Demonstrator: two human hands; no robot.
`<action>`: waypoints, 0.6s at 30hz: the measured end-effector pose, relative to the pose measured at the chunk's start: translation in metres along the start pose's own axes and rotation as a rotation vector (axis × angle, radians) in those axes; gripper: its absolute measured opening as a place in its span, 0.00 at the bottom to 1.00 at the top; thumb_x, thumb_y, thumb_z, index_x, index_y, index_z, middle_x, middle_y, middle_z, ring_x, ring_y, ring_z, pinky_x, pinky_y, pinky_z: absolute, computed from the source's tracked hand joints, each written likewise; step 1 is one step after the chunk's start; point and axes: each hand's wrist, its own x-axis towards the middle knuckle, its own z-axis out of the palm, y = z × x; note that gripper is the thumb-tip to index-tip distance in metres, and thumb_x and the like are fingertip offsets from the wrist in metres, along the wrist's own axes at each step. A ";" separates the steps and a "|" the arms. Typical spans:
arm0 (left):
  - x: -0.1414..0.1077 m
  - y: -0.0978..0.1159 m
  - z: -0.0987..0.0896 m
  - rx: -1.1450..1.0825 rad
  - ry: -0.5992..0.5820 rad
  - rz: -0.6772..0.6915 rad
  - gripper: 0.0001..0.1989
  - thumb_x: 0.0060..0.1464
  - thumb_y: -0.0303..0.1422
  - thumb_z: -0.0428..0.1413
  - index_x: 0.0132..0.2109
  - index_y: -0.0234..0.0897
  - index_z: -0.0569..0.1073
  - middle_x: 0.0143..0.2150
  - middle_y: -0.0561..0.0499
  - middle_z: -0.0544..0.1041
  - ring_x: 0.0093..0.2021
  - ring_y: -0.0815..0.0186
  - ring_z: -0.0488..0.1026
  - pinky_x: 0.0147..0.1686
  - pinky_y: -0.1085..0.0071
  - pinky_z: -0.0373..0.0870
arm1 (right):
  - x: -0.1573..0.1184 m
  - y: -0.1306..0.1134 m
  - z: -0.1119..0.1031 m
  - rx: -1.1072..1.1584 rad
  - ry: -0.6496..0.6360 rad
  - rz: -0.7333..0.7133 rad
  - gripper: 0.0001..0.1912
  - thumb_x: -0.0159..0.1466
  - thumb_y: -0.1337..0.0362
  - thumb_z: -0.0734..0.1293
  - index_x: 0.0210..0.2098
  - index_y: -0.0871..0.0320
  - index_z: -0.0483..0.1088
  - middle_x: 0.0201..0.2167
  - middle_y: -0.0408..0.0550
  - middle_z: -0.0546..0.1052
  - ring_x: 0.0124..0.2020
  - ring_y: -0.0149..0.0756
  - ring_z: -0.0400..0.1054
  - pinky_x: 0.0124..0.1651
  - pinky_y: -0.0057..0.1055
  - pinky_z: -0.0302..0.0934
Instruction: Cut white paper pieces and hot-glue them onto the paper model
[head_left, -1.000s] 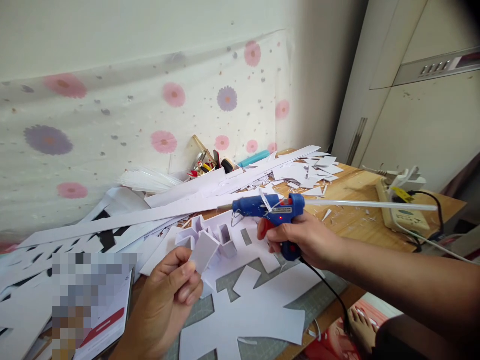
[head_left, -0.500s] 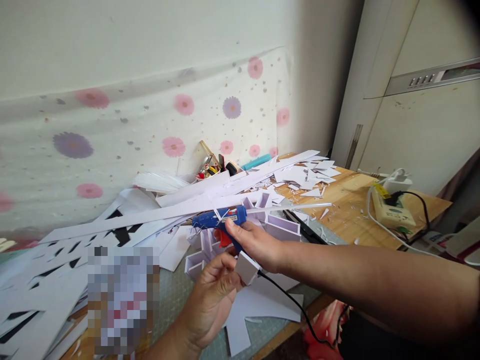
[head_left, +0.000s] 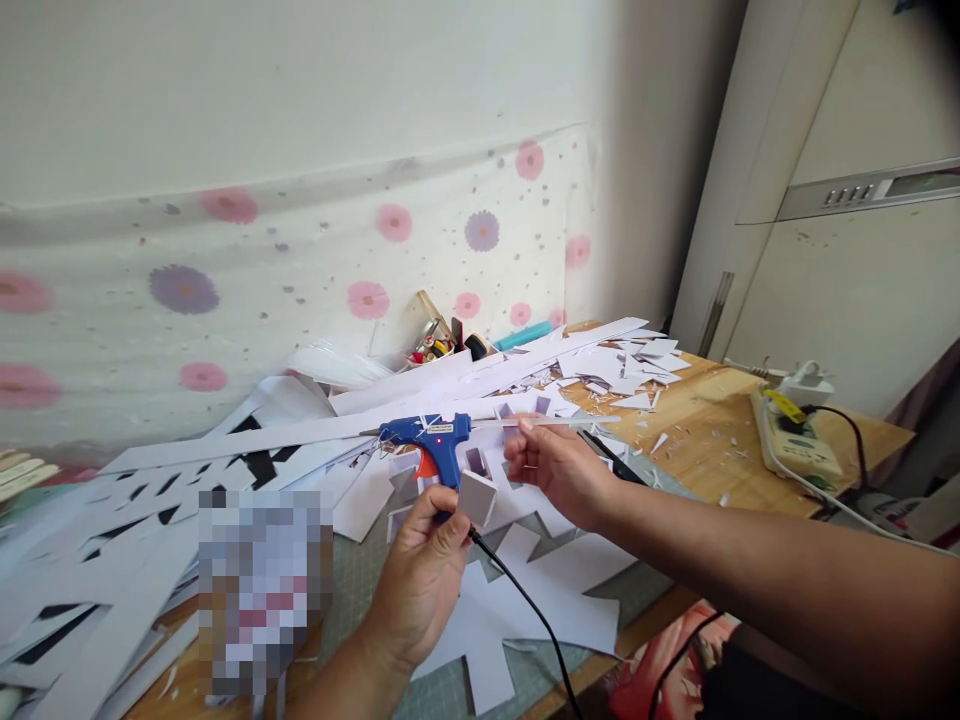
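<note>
Two hands: left hand (head_left: 416, 590) and right hand (head_left: 566, 465), both above the table (head_left: 712, 420).
Left fingers: pinching a small white board piece (head_left: 478, 497), and closed about the grip of the glue gun (head_left: 424, 432).
Right fingers: drawn together, apparently pinching the glue stick (head_left: 581, 420) behind the gun.
Gun: just above the left fingertips, nozzle pointing away from the right fingers.
Just changed: the right hand has left the grip for the stick; the left has taken the gun.
Meaning: I judge the left fingers bear its weight, freeing the right to handle the stick.
Cut sheet (head_left: 540, 600): below the right fingers, on the cutting mat (head_left: 360, 600).
</note>
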 end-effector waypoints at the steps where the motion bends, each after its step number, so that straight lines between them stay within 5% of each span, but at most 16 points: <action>1: 0.001 0.000 0.000 0.011 0.003 0.004 0.16 0.40 0.38 0.72 0.29 0.39 0.73 0.40 0.54 0.77 0.33 0.71 0.68 0.37 0.74 0.63 | 0.000 -0.002 -0.001 0.060 0.024 -0.039 0.23 0.49 0.49 0.78 0.34 0.57 0.70 0.24 0.39 0.72 0.24 0.28 0.63 0.33 0.30 0.60; 5: 0.000 -0.002 0.001 0.082 -0.052 -0.005 0.15 0.41 0.39 0.71 0.28 0.38 0.74 0.43 0.53 0.76 0.33 0.72 0.66 0.37 0.74 0.62 | -0.001 -0.008 0.000 0.135 0.060 -0.165 0.19 0.46 0.56 0.80 0.28 0.60 0.71 0.22 0.41 0.72 0.25 0.27 0.64 0.32 0.27 0.60; 18: -0.005 -0.001 0.006 0.136 -0.133 -0.005 0.12 0.44 0.38 0.70 0.27 0.39 0.76 0.40 0.53 0.76 0.37 0.69 0.67 0.40 0.72 0.63 | -0.005 -0.009 0.005 -0.009 0.119 -0.243 0.19 0.49 0.54 0.78 0.22 0.59 0.69 0.20 0.42 0.72 0.23 0.29 0.64 0.31 0.30 0.59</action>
